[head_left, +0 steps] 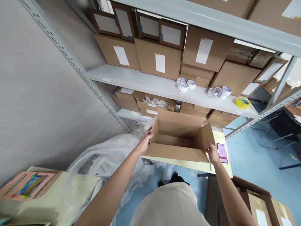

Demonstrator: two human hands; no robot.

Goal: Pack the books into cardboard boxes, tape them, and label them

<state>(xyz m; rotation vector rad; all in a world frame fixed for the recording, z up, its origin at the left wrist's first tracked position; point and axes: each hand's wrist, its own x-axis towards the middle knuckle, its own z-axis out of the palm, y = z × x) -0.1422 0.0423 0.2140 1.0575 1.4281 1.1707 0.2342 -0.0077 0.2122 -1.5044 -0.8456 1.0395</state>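
An open-topped cardboard box (178, 153) stands over the pale yellow table (219, 138), its flaps spread and its inside bare. My left hand (145, 142) grips the box's left side, the fingers partly behind the cardboard. On the right, my right hand (213, 153) is closed on the near right corner, with the thumb against the flap. Something small and red shows at its fingertips, too small to name. Just right of that hand, a phone (222, 153) with a lit pink screen lies on the table.
Shelving (145, 75) with stacked cartons rises in front. Rolls of tape (183, 86) and a yellow tape roll (242, 103) sit on its edge. A clear plastic bag (101, 153) bulges at left. Cartons (261, 204) stand at lower right, a chair (283, 125) farther off.
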